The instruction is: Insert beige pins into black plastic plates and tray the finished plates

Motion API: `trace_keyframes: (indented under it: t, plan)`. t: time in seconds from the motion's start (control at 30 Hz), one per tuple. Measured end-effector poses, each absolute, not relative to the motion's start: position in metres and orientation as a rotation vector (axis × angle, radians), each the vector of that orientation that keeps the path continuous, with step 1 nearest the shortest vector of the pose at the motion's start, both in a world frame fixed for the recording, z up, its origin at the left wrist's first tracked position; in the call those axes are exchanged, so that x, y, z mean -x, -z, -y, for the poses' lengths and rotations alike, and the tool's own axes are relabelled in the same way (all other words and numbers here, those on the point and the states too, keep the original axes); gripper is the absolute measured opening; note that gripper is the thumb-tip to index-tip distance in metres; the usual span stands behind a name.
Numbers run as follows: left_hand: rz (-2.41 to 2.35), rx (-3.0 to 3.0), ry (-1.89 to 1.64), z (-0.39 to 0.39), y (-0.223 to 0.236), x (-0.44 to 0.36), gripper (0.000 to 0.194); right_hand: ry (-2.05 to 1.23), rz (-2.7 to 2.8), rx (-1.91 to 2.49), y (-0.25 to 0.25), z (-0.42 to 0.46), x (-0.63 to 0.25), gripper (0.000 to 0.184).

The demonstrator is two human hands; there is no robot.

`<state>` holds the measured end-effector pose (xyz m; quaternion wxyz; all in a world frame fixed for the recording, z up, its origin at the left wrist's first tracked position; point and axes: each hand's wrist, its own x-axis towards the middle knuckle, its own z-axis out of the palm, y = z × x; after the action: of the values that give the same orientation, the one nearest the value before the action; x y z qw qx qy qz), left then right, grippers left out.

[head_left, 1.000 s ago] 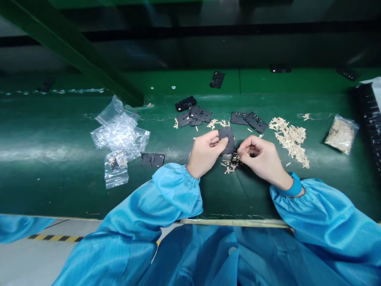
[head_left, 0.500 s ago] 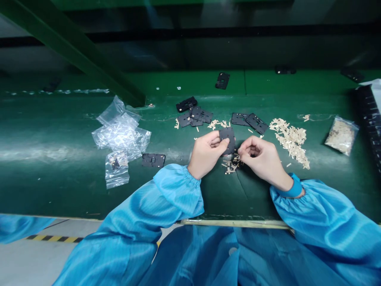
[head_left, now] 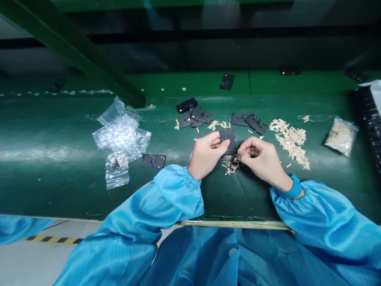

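1 black slotted plate (head_left: 227, 140) is gripped, apparently mid-handling, in the left hand (head_left: 205, 155), while the right hand (head_left: 263, 158), fingertips pinched together, contents unclear, hovers beside small pale strips (head_left: 229, 166).

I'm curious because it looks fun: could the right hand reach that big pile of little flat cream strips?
Probably yes. The right hand is close to the pile and nothing seems to block the way, though its fingers point away.

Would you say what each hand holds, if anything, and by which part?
The left hand holds a black plate by its left side, thumb on its face. Whether the right hand pinches anything cannot be told.
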<state>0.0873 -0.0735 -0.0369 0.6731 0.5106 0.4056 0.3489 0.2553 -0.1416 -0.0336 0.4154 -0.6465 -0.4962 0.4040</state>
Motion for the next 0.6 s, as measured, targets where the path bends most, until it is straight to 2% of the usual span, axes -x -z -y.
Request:
trace_keyframes:
  t: [0.6]
  plan:
    - [-0.897, -1.147, -0.803, 0.0738, 0.0366, -0.0872, 0.024, -1.123, 1.115, 1.586, 0.0289, 0.1386, -0.2559, 0.010]
